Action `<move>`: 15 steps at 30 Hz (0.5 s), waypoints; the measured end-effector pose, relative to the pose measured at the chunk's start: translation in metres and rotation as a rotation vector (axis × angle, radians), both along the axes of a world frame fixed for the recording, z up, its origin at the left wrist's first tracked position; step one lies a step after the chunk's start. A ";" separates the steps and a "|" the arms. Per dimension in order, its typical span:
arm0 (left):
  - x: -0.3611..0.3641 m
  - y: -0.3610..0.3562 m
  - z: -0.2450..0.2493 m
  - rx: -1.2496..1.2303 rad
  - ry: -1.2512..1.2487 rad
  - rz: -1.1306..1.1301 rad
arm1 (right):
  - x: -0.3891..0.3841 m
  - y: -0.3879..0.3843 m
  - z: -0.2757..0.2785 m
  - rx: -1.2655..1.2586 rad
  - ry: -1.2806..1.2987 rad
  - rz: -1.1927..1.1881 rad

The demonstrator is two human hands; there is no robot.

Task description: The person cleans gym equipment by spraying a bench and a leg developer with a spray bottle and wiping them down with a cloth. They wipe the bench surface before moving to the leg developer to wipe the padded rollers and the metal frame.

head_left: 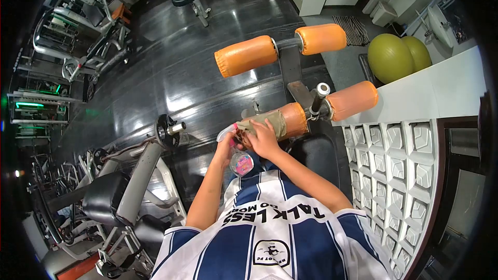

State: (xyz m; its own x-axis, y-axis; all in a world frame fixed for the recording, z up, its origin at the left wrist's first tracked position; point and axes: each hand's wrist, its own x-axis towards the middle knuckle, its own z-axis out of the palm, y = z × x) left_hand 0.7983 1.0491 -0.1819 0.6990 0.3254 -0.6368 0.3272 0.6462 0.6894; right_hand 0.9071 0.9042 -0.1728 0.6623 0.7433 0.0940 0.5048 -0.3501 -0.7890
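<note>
My left hand point(227, 148) is closed round the neck of a clear spray bottle point(241, 164) with a pink collar, a whitish spray head and a colourful label. Just right of it, my right hand point(264, 139) presses an olive-green cloth point(279, 127) against an orange-covered roller pad point(296, 119), its fingers curving over the cloth. Both hands are close together, and the near end of that pad is partly hidden behind them. The pad belongs to a leg machine with another orange roller point(354, 100) on the same bar.
Beyond my hands are two more orange rollers point(246, 56) on a metal post. A short upright bar point(320, 93) stands between the near pads. Left is a machine with a black seat point(106, 197) and a weight plate point(166, 131). Green exercise balls point(391, 58) and a white-topped counter point(430, 93) are right.
</note>
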 end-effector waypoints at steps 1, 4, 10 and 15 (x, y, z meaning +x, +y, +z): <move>-0.003 -0.002 0.007 0.029 0.026 0.046 | 0.009 -0.004 0.001 -0.057 0.159 0.018; -0.011 -0.013 0.014 0.223 -0.002 0.128 | 0.023 0.003 0.001 0.250 0.819 -0.302; -0.024 -0.037 0.016 0.473 -0.037 -0.119 | 0.079 0.006 -0.009 0.710 1.157 -0.576; -0.017 -0.022 0.016 0.426 0.021 -0.250 | 0.099 -0.066 0.062 0.570 0.610 -0.485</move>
State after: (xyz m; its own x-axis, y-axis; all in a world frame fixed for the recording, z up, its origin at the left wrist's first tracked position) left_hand 0.7813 1.0272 -0.1657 0.7774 0.3839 -0.4983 0.4529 0.2082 0.8669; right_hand 1.0062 0.8381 -0.1105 0.9398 0.3249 -0.1057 -0.1468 0.1045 -0.9836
